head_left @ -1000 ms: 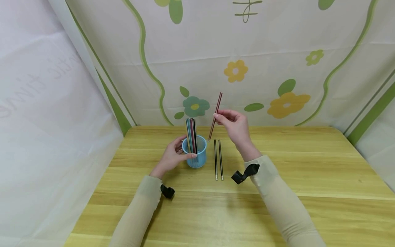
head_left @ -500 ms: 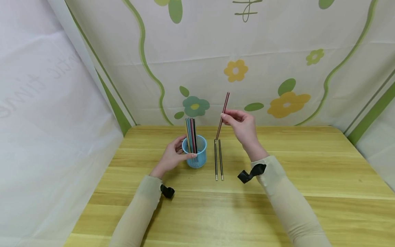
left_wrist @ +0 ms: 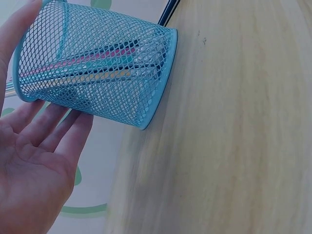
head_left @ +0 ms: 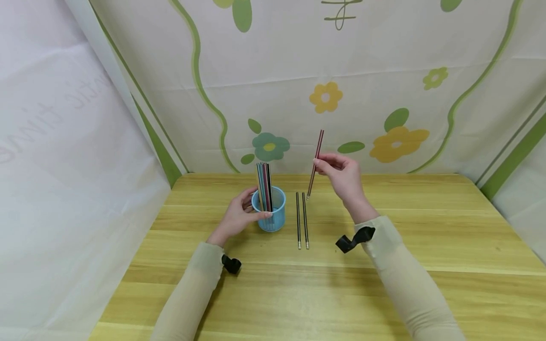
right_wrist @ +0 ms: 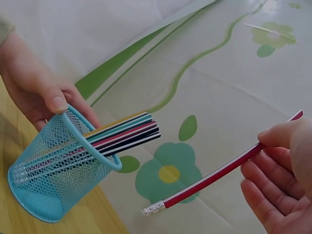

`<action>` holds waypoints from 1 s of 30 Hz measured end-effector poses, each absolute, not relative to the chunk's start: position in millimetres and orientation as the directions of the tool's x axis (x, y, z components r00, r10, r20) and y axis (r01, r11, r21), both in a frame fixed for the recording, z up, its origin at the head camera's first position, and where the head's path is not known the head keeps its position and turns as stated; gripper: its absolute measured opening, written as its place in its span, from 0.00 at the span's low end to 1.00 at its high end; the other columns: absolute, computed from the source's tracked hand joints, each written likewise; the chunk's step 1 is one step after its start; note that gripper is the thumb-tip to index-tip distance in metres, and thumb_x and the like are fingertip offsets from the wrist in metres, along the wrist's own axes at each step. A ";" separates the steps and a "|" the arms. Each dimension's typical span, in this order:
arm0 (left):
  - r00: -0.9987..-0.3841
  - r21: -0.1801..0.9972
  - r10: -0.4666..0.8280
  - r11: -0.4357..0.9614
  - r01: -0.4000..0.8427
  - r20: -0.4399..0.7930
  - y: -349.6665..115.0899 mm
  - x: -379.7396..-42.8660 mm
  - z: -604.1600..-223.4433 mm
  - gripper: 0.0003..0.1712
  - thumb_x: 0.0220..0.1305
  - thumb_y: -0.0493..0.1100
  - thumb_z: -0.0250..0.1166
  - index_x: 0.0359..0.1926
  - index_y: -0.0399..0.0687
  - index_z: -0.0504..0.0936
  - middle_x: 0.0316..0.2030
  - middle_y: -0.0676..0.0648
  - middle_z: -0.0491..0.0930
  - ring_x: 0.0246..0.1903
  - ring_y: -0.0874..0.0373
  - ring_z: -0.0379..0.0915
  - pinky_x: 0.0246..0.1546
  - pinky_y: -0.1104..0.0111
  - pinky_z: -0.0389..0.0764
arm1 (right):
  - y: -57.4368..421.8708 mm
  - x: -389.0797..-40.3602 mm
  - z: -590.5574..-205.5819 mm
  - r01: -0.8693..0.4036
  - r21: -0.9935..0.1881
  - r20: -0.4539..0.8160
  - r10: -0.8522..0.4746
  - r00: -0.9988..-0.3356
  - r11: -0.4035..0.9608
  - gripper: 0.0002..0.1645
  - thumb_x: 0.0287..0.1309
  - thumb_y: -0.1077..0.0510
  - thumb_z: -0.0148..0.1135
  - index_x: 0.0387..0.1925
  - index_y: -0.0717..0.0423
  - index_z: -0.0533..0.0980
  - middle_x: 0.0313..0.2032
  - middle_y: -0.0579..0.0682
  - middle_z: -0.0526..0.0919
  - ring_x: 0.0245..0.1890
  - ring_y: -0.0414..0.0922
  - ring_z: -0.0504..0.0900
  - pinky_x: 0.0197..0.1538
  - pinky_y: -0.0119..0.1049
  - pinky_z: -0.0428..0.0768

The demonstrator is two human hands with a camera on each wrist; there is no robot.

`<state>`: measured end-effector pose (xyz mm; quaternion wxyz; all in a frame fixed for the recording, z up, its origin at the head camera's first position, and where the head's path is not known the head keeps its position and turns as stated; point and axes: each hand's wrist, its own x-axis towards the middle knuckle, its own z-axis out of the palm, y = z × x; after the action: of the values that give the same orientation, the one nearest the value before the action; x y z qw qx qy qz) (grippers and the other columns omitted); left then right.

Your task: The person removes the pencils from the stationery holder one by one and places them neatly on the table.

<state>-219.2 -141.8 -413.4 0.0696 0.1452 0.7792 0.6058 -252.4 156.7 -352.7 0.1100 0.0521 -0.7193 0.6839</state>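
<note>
A blue mesh pencil cup (head_left: 273,222) stands upright on the table with several striped pencils (head_left: 264,187) leaning in it. My left hand (head_left: 240,213) holds the cup from the left, thumb over the near rim and fingers around the far side. To the right, my right hand (head_left: 341,177) pinches a red striped pencil (right_wrist: 209,181) between thumb and forefinger. That pencil is held nearly upright, its silver eraser end pointing down, apart from the cup. Two black striped pencils (head_left: 301,220) lie side by side on the table between the cup and my right hand.
The wooden table (head_left: 273,293) runs up to a white flowered cloth wall (head_left: 362,61) behind it. Another white cloth (head_left: 77,156) hangs at the left. A black strap (head_left: 356,238) dangles from the right sleeve, and a second black strap (head_left: 232,264) from the left.
My right hand has moved rightward with the red pencil, away from the cup and past the two black pencils. The left hand and the cup have stayed in place.
</note>
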 end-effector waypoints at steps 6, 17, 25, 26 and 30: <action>-0.949 0.964 0.310 0.224 0.140 0.065 -141.8 -218.7 -412.9 0.49 0.59 0.38 0.77 0.75 0.37 0.61 0.65 0.36 0.73 0.64 0.43 0.70 0.67 0.51 0.68 | 162.0 -254.2 -360.7 -0.206 -0.975 0.212 0.080 -0.974 0.084 0.22 0.60 0.48 0.75 0.48 0.59 0.85 0.41 0.53 0.87 0.42 0.54 0.85 0.46 0.35 0.85; -0.948 0.964 0.311 0.223 0.145 0.071 -141.7 -218.7 -413.7 0.49 0.59 0.39 0.78 0.75 0.37 0.61 0.65 0.36 0.73 0.64 0.43 0.71 0.67 0.51 0.68 | 166.4 -252.9 -371.1 -0.177 -0.979 0.184 0.060 -0.981 0.101 0.22 0.61 0.49 0.74 0.49 0.61 0.84 0.42 0.54 0.87 0.42 0.53 0.85 0.46 0.34 0.85; -0.946 0.965 0.315 0.215 0.150 0.077 -141.4 -218.4 -414.1 0.49 0.59 0.38 0.77 0.76 0.36 0.60 0.65 0.36 0.73 0.63 0.43 0.71 0.67 0.50 0.68 | 165.4 -251.8 -380.8 -0.146 -0.983 0.153 0.057 -0.987 0.110 0.22 0.61 0.50 0.75 0.49 0.61 0.84 0.43 0.54 0.87 0.42 0.53 0.86 0.46 0.35 0.86; -0.945 0.965 0.316 0.213 0.152 0.080 -141.5 -218.4 -414.4 0.49 0.59 0.38 0.78 0.76 0.36 0.60 0.65 0.36 0.73 0.63 0.43 0.71 0.67 0.50 0.68 | 165.4 -251.8 -382.3 -0.141 -0.983 0.148 0.055 -0.987 0.113 0.22 0.61 0.50 0.75 0.50 0.61 0.84 0.43 0.55 0.87 0.42 0.53 0.86 0.45 0.35 0.86; -0.947 0.965 0.313 0.213 0.150 0.078 -141.3 -218.7 -414.2 0.49 0.59 0.37 0.78 0.75 0.36 0.60 0.65 0.36 0.73 0.63 0.42 0.71 0.67 0.50 0.68 | 165.4 -252.0 -387.6 -0.129 -0.984 0.136 0.048 -0.990 0.124 0.22 0.61 0.50 0.74 0.50 0.61 0.84 0.43 0.55 0.87 0.40 0.50 0.86 0.45 0.34 0.86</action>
<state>-218.7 -141.3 -414.2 0.0670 0.1491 0.7760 0.6092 -252.0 165.4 -387.6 0.0670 0.0270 -0.7465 0.6614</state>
